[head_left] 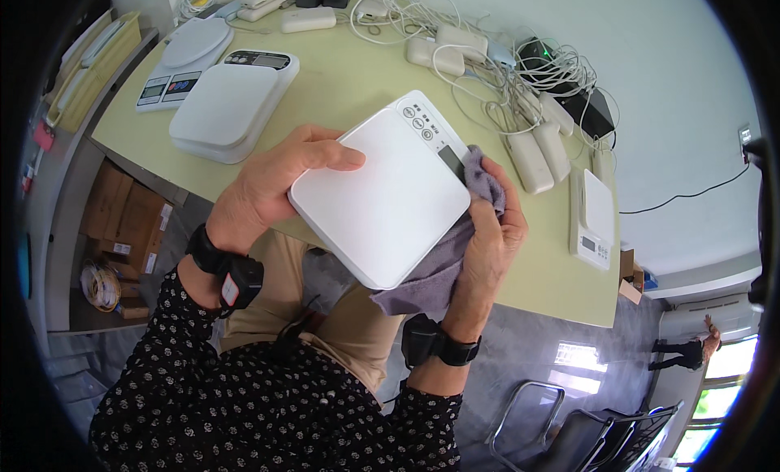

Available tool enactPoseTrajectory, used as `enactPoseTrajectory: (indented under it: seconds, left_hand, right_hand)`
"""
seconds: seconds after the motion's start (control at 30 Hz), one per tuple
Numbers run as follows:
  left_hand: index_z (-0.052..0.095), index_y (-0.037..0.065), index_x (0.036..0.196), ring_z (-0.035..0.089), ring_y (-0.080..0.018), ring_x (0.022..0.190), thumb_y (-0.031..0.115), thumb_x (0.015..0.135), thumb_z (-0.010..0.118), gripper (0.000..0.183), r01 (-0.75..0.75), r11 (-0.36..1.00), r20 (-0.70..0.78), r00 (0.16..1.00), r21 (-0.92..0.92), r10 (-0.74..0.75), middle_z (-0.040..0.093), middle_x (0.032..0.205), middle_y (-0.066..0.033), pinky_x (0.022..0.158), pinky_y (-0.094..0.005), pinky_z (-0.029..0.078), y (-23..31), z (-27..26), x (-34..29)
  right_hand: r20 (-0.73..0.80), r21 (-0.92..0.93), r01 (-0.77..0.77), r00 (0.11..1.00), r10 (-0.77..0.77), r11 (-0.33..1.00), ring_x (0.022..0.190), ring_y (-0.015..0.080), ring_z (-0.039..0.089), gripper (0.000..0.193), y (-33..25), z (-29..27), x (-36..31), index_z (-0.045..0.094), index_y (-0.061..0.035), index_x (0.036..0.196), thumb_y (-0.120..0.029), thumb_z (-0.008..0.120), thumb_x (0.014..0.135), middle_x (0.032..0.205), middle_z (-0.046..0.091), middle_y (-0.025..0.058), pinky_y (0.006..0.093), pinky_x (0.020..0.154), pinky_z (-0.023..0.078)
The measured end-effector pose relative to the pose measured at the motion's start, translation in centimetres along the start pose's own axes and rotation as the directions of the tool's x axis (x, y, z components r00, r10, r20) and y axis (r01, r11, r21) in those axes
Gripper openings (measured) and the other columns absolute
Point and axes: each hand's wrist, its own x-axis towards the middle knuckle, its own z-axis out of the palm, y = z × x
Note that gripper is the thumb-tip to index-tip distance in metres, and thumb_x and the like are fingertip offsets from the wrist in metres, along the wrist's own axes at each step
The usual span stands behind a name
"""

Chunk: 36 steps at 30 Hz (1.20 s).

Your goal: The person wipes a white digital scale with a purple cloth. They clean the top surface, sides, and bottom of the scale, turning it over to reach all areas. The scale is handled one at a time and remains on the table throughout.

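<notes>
A white held scale (382,197), square with rounded corners, is lifted over the front edge of a pale green worktop (540,265), its plate toward the viewer and its strip of buttons and small display angled to the upper right. The left hand (275,178) is partly closed on the held scale's left edge, thumb flat on the plate, other fingers behind. The right hand (497,224), fingers curled, grips a grey-purple cloth (431,273) against the held scale's right edge; the cloth hangs below it. Nearer the body than the held scale are tan trousers (272,285), patterned black sleeves (154,374) and 2 wrists with black straps.

Left of the held scale, on the worktop, lies a white scale with a black panel (227,110); behind that is a scale with a round plate (195,45). Right of the held scale, near the worktop's end, sits a narrower white scale (594,216). Beyond the held scale, white adapter blocks (532,159) lie among tangled cables. Farther off, right of and below the held scale, are dark chairs (581,443) and a distant person (699,352), an arm raised.
</notes>
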Motion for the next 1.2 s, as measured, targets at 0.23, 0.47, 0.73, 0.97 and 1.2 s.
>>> enactPoseTrajectory:
  seconds: [0.23,0.47,0.73,0.97,1.2]
  left_hand:
    - [0.072,-0.003,0.098,0.070,-0.0179,0.081,0.019,0.091,0.072,0.023,0.001,0.956,-0.017,1.000,-0.293,-0.007,0.073,0.094,-0.0089,0.076,-0.0313,0.057,-2.9,-0.5,0.6]
    - [0.067,-0.004,0.112,0.069,-0.0205,0.094,0.018,0.093,0.068,0.029,-0.151,0.913,-0.221,0.973,-0.378,0.069,0.071,0.105,-0.0121,0.087,-0.0343,0.056,-3.8,0.1,0.9]
    - [0.062,-0.011,0.126,0.071,-0.0193,0.092,0.015,0.094,0.065,0.041,-0.218,0.938,-0.145,0.972,-0.270,0.184,0.072,0.110,-0.0136,0.084,-0.0316,0.058,-2.6,-0.7,1.3]
    - [0.063,-0.011,0.131,0.071,-0.0174,0.090,0.010,0.090,0.067,0.046,-0.223,0.969,-0.056,0.974,-0.111,0.217,0.073,0.111,-0.0147,0.082,-0.0297,0.058,-2.9,-0.4,-0.2]
    - [0.063,-0.010,0.131,0.071,-0.0159,0.090,0.010,0.090,0.067,0.046,-0.306,0.938,-0.134,0.949,-0.162,0.286,0.074,0.109,-0.0129,0.081,-0.0287,0.058,-3.5,-0.6,-0.3]
  right_hand:
    - [0.078,-0.171,0.211,0.977,-0.201,0.962,0.144,0.0276,0.045,0.044,0.4,0.8,-0.7,0.054,0.0033,0.146,-0.014,0.056,0.106,0.158,0.047,0.0189,0.0392,0.118,0.036]
    - [0.238,-0.263,0.341,0.930,-0.281,0.903,0.149,0.0344,0.039,0.056,0.5,2.3,-4.9,0.046,0.0005,0.153,-0.036,0.047,0.111,0.162,0.039,0.0235,0.0441,0.122,0.030]
    - [0.206,-0.205,0.240,0.958,-0.198,0.949,0.148,0.0376,0.041,0.043,-0.8,2.8,-6.9,0.055,0.0022,0.147,-0.017,0.050,0.108,0.158,0.045,0.0240,0.0461,0.121,0.031]
    - [0.126,-0.248,0.223,0.972,-0.197,0.943,0.143,0.0313,0.048,0.038,-0.4,2.5,-0.7,0.060,0.0070,0.139,-0.005,0.051,0.104,0.150,0.056,0.0198,0.0390,0.119,0.034]
    - [0.139,-0.198,0.191,0.976,-0.165,0.962,0.144,0.0306,0.047,0.041,-0.5,3.3,-6.4,0.058,0.0067,0.142,-0.003,0.049,0.103,0.154,0.052,0.0202,0.0418,0.120,0.034]
